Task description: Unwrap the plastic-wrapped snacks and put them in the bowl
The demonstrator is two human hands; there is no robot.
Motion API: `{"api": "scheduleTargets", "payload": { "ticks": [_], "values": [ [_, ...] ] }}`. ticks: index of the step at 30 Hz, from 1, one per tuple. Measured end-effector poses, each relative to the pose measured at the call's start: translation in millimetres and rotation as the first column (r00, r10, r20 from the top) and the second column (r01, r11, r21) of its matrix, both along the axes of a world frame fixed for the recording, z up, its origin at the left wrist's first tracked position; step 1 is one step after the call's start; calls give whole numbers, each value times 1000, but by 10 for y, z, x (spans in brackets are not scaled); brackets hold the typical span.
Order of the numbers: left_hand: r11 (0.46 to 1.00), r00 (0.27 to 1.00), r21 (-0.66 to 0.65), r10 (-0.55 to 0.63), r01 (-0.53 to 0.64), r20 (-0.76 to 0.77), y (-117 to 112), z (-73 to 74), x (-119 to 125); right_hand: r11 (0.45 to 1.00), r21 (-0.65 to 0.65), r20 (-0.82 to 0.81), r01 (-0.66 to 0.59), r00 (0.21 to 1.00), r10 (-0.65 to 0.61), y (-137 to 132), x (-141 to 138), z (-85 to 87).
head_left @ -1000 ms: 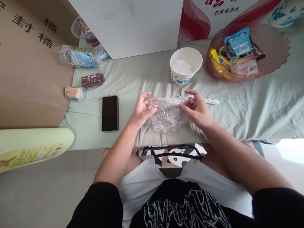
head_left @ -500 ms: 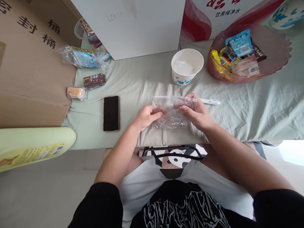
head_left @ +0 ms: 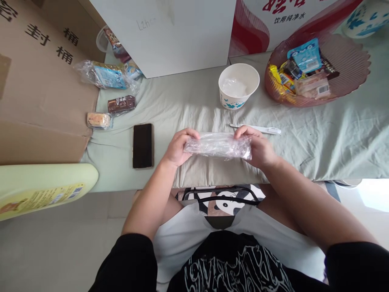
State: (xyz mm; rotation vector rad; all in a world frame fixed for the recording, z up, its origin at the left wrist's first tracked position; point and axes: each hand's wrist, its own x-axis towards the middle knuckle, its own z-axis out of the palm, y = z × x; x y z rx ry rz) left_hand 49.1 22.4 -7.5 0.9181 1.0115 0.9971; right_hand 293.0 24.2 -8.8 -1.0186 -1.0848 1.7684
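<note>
A: What had just changed at your hands?

B: Your bare left hand (head_left: 177, 148) had its fingertips up along the top edge of the crumpled sheet of clear, colourless plastic film (head_left: 216, 145), opposite your bare right hand (head_left: 261, 151). Half a second earlier the film spread taller; now you had it as a narrow band. For the work, that probably meant a smaller, tidier bundle.

A: And your fingers?

B: Your left ones were closed on its left end, with little gap; your right ones gripped the right end, though I could not tell how the hidden ones lay.

A: Where was the film, and how did it look?

B: Between your hands, over the wrinkled pale-green cloth (head_left: 188, 101), nearer you than the round white paper cup with blue leaves (head_left: 233, 100). It looked glossy and creased, bunched towards its right end.
</note>
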Motion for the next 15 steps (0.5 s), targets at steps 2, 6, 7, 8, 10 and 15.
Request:
{"api": "scheduleTargets", "payload": {
  "ticks": [2, 6, 7, 8, 10, 15],
  "values": [
    [999, 999, 35, -3, 5, -51, 7, -1, -11, 999, 20, 31, -26, 999, 25, 8, 24, -4],
    [986, 947, 169, 49, 5, -317, 8, -81, -16, 996, 85, 215, 5, 976, -24, 0, 4, -85],
    [980, 927, 199, 92, -20, -363, 8, -109, -13, 996, 83, 221, 43, 973, -60, -6, -16, -109],
    [973, 909, 227, 141, -53, -392, 10, -136, -8, 994, 72, 200, 86, 975, -98, -11, -37, -129],
    [955, 886, 276, 218, -108, -410, 20, -183, 4, 988, 38, 128, 148, 980, -151, -18, -79, -154],
    [919, 898, 384, 240, -88, -368, 50, -251, 27, 995, 67, 145, 74, 986, -83, -27, -129, -106]
  ]
}}
